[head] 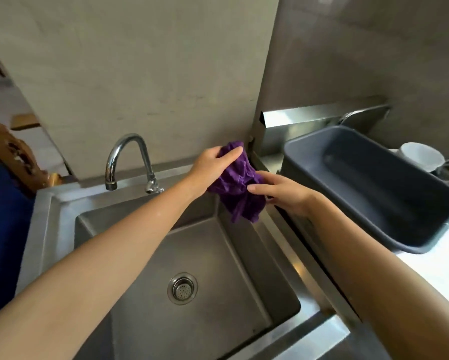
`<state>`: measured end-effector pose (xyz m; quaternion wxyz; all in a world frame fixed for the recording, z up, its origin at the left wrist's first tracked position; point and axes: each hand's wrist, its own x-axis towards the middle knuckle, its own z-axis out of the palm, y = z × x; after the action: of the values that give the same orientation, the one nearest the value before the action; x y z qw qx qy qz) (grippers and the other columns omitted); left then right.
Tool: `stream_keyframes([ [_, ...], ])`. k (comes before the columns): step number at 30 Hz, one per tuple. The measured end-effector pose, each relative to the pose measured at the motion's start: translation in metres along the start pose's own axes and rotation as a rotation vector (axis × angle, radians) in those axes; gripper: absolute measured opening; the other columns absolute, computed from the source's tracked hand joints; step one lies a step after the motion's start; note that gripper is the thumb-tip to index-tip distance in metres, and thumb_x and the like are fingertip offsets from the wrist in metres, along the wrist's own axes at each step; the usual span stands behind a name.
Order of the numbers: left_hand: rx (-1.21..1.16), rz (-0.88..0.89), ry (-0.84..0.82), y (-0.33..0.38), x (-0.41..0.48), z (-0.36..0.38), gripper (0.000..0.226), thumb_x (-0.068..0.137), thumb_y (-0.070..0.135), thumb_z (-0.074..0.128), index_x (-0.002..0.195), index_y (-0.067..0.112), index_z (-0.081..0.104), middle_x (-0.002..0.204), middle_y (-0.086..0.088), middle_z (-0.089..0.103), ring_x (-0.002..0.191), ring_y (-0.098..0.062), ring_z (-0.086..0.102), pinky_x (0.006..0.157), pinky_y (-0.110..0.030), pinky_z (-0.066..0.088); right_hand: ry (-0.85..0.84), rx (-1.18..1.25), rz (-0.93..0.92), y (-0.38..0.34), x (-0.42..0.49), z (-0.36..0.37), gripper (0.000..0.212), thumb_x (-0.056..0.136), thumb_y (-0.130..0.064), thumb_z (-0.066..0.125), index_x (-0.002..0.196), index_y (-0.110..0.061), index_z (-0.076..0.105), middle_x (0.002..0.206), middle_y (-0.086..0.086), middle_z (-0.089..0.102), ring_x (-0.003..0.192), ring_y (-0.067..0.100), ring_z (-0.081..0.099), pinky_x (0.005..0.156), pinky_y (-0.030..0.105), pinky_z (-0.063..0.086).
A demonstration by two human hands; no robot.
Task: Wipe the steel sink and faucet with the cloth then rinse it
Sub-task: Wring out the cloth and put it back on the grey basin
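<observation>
Head camera shows the purple cloth (237,187) bunched and hanging above the back right corner of the steel sink (62,203). The left hand (211,166) grasps its top and the right hand (283,194) pinches its lower folds. The faucet (128,152) stands apart to the left. A grey tub (309,165) and a white cup (420,155) sit to the right.

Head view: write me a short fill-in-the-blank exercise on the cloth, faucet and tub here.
The cloth, held by the left hand and right hand, is ____ in colour.
The tub stands to the ____ of the sink.
No ____ runs from the faucet.
Missing words: purple; right; water.
</observation>
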<state>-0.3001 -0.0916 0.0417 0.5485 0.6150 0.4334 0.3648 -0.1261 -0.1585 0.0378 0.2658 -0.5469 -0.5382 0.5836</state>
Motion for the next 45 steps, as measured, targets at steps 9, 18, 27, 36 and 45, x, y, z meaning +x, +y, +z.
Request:
stream_keyframes([
  [9, -0.06, -0.093, -0.197, 0.071, 0.005, 0.031, 0.021, 0.091, 0.038, 0.053, 0.093, 0.021, 0.065, 0.087, -0.001, 0.069, 0.085, -0.018, 0.065, 0.077, -0.029, 0.048, 0.388, 0.01, -0.128, -0.062, -0.08, -0.045, 0.017, 0.093, -0.009, 0.052, 0.099, -0.016, 0.066, 0.099, 0.013, 0.07, 0.094, 0.026, 0.067, 0.085, 0.037, 0.057],
  [18, 0.3, 0.055, -0.467, 0.112, 0.001, 0.102, 0.023, 0.076, 0.011, 0.074, 0.094, 0.015, 0.061, 0.093, -0.01, 0.066, 0.087, -0.027, 0.065, 0.08, -0.036, 0.054, 0.48, -0.166, -0.16, -0.06, -0.139, -0.111, 0.013, 0.086, -0.01, 0.062, 0.09, -0.019, 0.071, 0.095, 0.014, 0.07, 0.091, 0.031, 0.066, 0.087, 0.041, 0.053],
  [27, 0.432, 0.2, -0.372, 0.146, 0.014, 0.164, 0.034, 0.085, -0.005, 0.05, 0.084, 0.028, 0.058, 0.085, 0.002, 0.062, 0.079, -0.013, 0.057, 0.072, -0.025, 0.044, 0.683, -0.918, -0.094, -0.039, -0.189, -0.184, 0.03, 0.099, -0.024, 0.038, 0.118, -0.011, 0.057, 0.115, 0.012, 0.062, 0.106, 0.031, 0.055, 0.083, 0.032, 0.039],
  [36, 0.701, 0.28, -0.314, 0.145, 0.034, 0.187, 0.017, 0.094, 0.023, 0.054, 0.102, 0.012, 0.065, 0.093, -0.004, 0.063, 0.085, -0.016, 0.055, 0.071, -0.027, 0.041, 0.745, -0.727, -0.069, -0.016, -0.21, -0.214, 0.035, 0.091, -0.041, 0.054, 0.099, -0.009, 0.066, 0.088, 0.006, 0.062, 0.083, 0.021, 0.055, 0.066, 0.025, 0.041],
  [45, 0.813, 0.313, -0.567, 0.146, 0.049, 0.181, 0.015, 0.088, 0.022, 0.062, 0.085, 0.037, 0.064, 0.085, 0.013, 0.065, 0.082, -0.01, 0.059, 0.078, -0.025, 0.045, 0.45, -0.965, 0.177, 0.002, -0.23, -0.24, 0.037, 0.086, -0.042, 0.062, 0.089, -0.006, 0.067, 0.077, 0.005, 0.058, 0.071, 0.02, 0.051, 0.066, 0.027, 0.039],
])
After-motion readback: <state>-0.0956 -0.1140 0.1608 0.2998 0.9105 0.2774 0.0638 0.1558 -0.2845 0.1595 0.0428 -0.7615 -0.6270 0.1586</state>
